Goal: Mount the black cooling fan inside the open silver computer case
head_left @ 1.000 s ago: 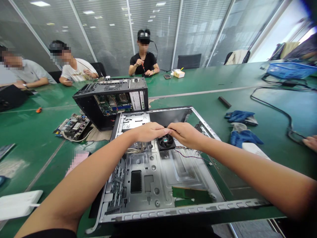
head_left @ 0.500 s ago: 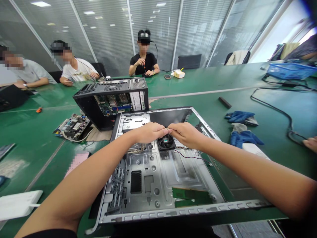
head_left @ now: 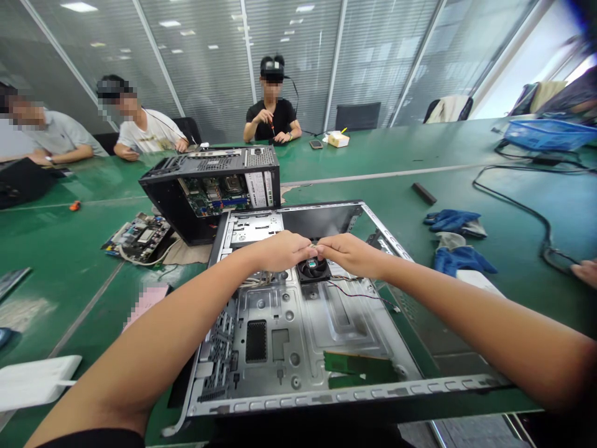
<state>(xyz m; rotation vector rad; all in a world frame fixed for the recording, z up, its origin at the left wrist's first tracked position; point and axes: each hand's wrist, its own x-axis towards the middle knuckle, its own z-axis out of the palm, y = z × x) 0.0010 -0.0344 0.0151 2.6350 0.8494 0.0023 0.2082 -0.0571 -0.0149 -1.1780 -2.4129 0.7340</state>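
Note:
My left hand (head_left: pixel 284 250) and my right hand (head_left: pixel 347 254) meet fingertip to fingertip over the far half of an open computer case (head_left: pixel 321 398). Both are closed in a pinch, and whatever small thing sits between the fingertips is too small to name. Just below them lies a black cooling fan (head_left: pixel 313 269), partly covered by the fingers. Its thin cable (head_left: pixel 361 295) runs right to a white plug. Bundled cables (head_left: pixel 256 283) lie under my left wrist. Green memory modules (head_left: pixel 359 366) rest on the metal floor near the case's front edge.
Behind stands a second computer case (head_left: pixel 209 165) with its board showing. A loose circuit board (head_left: pixel 140 239) lies at left. Blue gloves (head_left: pixel 459 255) and a black cable (head_left: pixel 517 193) are at right, below a blue basket (head_left: pixel 548 134). Several people sit around the table.
My right fingers have shifted slightly at the pinch. Both hands otherwise stay in place over the fan, which has not moved.

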